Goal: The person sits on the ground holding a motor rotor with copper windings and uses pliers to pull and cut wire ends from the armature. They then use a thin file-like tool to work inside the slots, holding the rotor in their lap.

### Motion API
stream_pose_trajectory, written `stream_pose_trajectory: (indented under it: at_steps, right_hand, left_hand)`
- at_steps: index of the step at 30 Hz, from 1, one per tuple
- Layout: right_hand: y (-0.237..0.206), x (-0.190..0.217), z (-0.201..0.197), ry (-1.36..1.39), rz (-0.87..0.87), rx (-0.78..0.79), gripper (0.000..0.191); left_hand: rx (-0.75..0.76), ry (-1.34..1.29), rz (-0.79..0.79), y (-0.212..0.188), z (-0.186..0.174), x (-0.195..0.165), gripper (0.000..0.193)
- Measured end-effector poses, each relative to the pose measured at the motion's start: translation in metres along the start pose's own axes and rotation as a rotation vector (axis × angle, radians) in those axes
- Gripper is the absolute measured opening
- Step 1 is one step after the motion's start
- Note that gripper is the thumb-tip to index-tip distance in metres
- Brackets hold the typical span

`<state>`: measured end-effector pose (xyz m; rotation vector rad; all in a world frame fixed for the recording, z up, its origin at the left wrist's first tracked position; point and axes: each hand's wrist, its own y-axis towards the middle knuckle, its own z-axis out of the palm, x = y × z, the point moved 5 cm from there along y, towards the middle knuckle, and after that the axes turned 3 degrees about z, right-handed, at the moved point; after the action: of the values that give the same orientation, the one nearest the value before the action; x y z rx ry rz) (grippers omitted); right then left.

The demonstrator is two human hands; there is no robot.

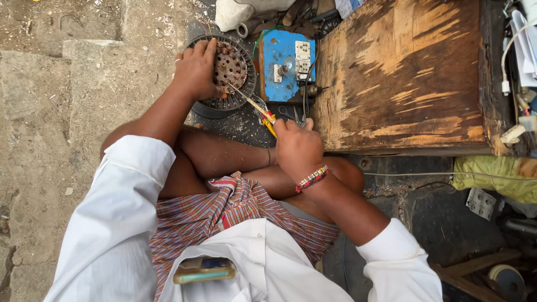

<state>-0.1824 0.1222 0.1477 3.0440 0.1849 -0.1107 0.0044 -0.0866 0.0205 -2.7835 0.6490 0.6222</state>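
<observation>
My left hand rests on a round dark motor part with a ring of slots and a rusty perforated centre, holding it steady on the ground. My right hand grips a yellow-handled tool whose thin metal shaft reaches into the middle of the round part. I sit cross-legged in a white shirt and a striped cloth. A beaded bracelet is on my right wrist.
A blue switchboard with white sockets lies just beyond the tool. A worn wooden board fills the right side. Scissors lie by my right hand. Wires, a green cloth and clutter line the far right. Stone paving is at left.
</observation>
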Motion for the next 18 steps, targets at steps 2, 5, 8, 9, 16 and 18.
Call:
stream_pose_trajectory:
  at_steps: [2, 5, 8, 9, 16, 18]
  right_hand:
    - [-0.002, 0.003, 0.003, -0.006, 0.012, -0.023, 0.008]
    - [-0.015, 0.008, 0.029, 0.185, 0.159, -0.236, 0.011]
    - [-0.023, 0.026, 0.100, 0.694, 0.376, -0.312, 0.016]
    - [-0.024, 0.031, 0.129, 0.911, 0.451, -0.277, 0.018]
    - [-0.057, 0.038, 0.221, 2.317, 0.863, 0.286, 0.014]
    - [-0.057, 0.034, 0.214, 2.281, 0.841, 0.247, 0.013]
  left_hand:
    - [0.006, 0.013, 0.010, 0.002, -0.002, -0.002, 0.146]
    - [0.021, 0.016, 0.004, 0.005, -0.004, -0.005, 0.142]
    - [-0.016, 0.028, 0.044, 0.000, -0.004, -0.010, 0.144]
    - [-0.066, 0.012, 0.056, -0.003, -0.005, -0.009, 0.140]
    - [-0.102, -0.031, 0.131, -0.007, -0.008, -0.009, 0.133]
    - [-0.101, -0.056, 0.123, -0.006, -0.012, -0.014, 0.135]
